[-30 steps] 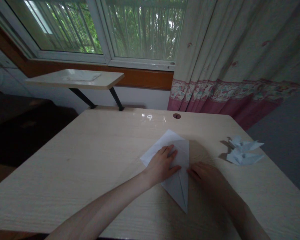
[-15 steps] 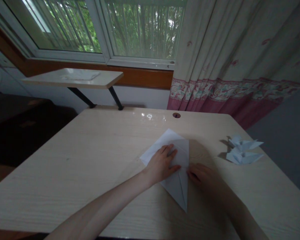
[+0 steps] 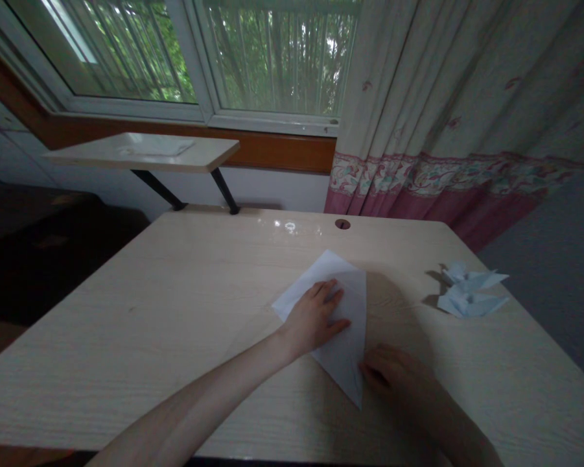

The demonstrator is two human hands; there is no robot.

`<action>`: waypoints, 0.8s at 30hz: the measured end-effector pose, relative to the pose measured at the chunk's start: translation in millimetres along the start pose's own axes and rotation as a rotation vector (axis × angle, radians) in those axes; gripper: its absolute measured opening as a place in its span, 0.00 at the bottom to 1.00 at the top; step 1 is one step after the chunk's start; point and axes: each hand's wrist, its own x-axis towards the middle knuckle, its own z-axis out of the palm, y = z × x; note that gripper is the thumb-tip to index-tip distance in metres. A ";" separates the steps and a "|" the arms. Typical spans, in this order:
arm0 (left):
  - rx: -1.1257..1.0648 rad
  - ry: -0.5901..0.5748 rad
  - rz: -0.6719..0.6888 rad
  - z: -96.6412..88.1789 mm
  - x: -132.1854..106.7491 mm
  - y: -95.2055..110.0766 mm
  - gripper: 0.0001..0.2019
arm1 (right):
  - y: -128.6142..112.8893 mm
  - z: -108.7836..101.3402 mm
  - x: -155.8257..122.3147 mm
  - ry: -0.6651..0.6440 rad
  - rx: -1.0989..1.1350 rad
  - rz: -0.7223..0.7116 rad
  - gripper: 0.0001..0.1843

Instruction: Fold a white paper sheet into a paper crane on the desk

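A pale blue sheet of paper (image 3: 347, 305), partly folded into a kite-like shape, lies flat on the light wooden desk (image 3: 175, 324). My left hand (image 3: 315, 318) rests flat on its left half with fingers stretched out, pinning it down. My right hand (image 3: 396, 379) sits by the sheet's right edge near the lower point, fingertips pressed against the fold; its fingers are curled and dim, so what they pinch is unclear.
Two folded paper cranes (image 3: 469, 295) lie at the desk's right side. A cable hole (image 3: 342, 224) is at the back edge. A small raised shelf (image 3: 140, 152) stands at the back left. Window and curtain (image 3: 467, 117) lie behind.
My right hand has slid down along the paper's right edge toward the lower tip. The left hand has stayed in place on the sheet.
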 end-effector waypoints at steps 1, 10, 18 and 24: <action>0.000 -0.001 -0.002 -0.5 -0.1 0.3 0.29 | -0.9 1.4 -1.7 -0.001 -0.005 -0.007 0.11; 0.004 -0.001 0.005 0.2 -0.1 0.3 0.30 | -11.9 13.3 -18.1 -0.035 -0.010 -0.033 0.10; -0.013 0.020 0.017 1.4 -0.7 -1.4 0.29 | -11.0 25.2 -26.9 -0.020 -0.013 -0.086 0.10; -0.016 0.029 0.029 -2.1 -1.1 0.2 0.28 | -15.8 16.5 -24.8 -0.039 0.093 0.040 0.10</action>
